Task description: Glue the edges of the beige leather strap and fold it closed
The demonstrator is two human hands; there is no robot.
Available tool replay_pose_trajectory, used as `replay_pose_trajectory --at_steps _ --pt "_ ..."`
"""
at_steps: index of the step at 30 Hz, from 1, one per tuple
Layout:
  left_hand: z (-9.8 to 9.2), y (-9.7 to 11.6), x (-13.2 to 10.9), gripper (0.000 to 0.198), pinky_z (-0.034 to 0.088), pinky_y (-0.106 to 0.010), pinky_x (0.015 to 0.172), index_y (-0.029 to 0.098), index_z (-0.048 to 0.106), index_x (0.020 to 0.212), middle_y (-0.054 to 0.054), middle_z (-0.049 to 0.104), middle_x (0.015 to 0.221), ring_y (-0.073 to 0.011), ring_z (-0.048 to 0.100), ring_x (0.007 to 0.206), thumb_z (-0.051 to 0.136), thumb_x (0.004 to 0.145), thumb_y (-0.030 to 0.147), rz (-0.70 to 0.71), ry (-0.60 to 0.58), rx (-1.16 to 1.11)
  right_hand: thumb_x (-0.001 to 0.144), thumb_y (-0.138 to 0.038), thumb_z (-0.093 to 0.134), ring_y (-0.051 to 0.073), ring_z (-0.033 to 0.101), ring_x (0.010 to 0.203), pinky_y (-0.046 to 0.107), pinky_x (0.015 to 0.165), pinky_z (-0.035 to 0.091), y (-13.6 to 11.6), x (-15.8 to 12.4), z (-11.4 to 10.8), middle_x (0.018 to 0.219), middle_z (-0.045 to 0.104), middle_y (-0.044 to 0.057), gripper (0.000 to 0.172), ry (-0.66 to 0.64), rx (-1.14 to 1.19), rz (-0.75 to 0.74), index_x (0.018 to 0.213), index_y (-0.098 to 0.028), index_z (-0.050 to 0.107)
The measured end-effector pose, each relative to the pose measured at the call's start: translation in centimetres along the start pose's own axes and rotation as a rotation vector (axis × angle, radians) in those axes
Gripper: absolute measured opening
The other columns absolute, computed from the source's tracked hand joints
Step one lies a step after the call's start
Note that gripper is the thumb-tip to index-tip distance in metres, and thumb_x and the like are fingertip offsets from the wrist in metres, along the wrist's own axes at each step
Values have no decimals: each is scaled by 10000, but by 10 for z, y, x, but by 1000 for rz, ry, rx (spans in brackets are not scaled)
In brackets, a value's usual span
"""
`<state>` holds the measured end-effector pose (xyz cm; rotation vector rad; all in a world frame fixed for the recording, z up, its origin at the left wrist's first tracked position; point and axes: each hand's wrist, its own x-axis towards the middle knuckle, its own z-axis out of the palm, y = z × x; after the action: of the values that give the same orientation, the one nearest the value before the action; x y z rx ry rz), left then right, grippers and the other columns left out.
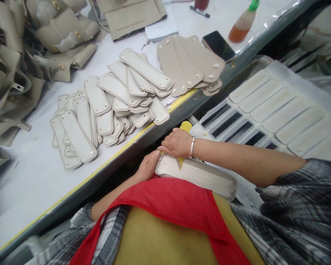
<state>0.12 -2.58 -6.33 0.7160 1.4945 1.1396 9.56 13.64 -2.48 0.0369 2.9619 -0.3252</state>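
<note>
Cream leather strips (195, 176), stacked below the desk (30, 173), are gripped by the left hand (147, 166) and right hand (176, 142); many finished tabs (110, 106) lie piled there.

- My left hand (147, 165) and right hand (176, 142) sit below the tabletop (30, 176) edge, pressed to a stack of pale strips (198, 176) against my body; no gap between them.
- Just ahead of both hands the tabletop edge bars a straight forward reach; I would have to go up and over.
- Beyond that edge, the heap of white tabs (110, 106) crowds the near surface.
- Forward-left of my left hand lies bare tabletop, open to pass.
- Far left, beige bag pieces (13, 73) wall it in.
- To the right of my right hand, a tray of padded strips (281, 110) fills the space.
</note>
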Motion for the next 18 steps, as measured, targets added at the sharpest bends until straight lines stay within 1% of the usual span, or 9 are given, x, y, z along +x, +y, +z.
replay_pose_trajectory --at_steps 3,5,7,9,11,13,15,18 --pt "-5 7 8 449 426 -261 711 146 586 1071 -43 623 891 -157 535 779 391 885 505 18 -98 43 959 -445 235 212 623 759 324 666 262 -4 -6 4 820 691 102 516 -7 21 118 857 -164 657" --pt "-7 12 13 475 430 -273 784 156 557 1155 -61 623 1006 -181 552 879 397 881 510 19 -175 98 959 -448 222 221 627 762 330 671 276 -7 -13 8 828 690 112 528 -1 47 197 882 -159 658" --pt "-8 17 19 505 419 -288 856 161 509 1230 -76 595 1128 -205 540 991 406 878 508 7 -250 145 958 -453 216 232 628 779 335 681 293 -10 -23 11 849 688 123 534 2 73 259 913 -153 656" --pt "-8 21 22 537 404 -304 902 158 463 1280 -85 553 1219 -220 517 1062 412 876 509 -2 -319 183 954 -460 216 240 627 797 336 689 311 -15 -32 13 876 685 130 534 -8 89 312 945 -152 652" --pt "-8 25 24 560 392 -314 924 149 459 1285 -92 535 1247 -227 505 1083 422 869 521 14 -386 228 953 -463 213 241 626 814 335 699 330 -22 -41 12 895 682 132 533 -35 94 360 970 -151 645" --pt "-10 28 25 571 391 -322 919 140 480 1267 -95 555 1216 -232 512 1070 450 853 532 14 -446 261 955 -456 205 238 628 827 335 714 347 -28 -47 8 899 681 132 534 -70 82 414 979 -150 642" --pt "-15 28 27 581 391 -334 914 139 497 1255 -95 575 1192 -240 521 1058 491 831 536 -19 -480 224 957 -444 207 238 633 828 339 726 364 -34 -54 3 886 684 129 527 -110 55 466 965 -152 645" --pt "-25 23 32 574 365 -360 952 136 535 1226 -106 583 1205 -255 524 1083 511 818 539 -94 -462 -6 953 -440 221 250 638 831 347 722 390 -39 -68 -7 876 687 125 520 -140 15 565 916 -158 656"
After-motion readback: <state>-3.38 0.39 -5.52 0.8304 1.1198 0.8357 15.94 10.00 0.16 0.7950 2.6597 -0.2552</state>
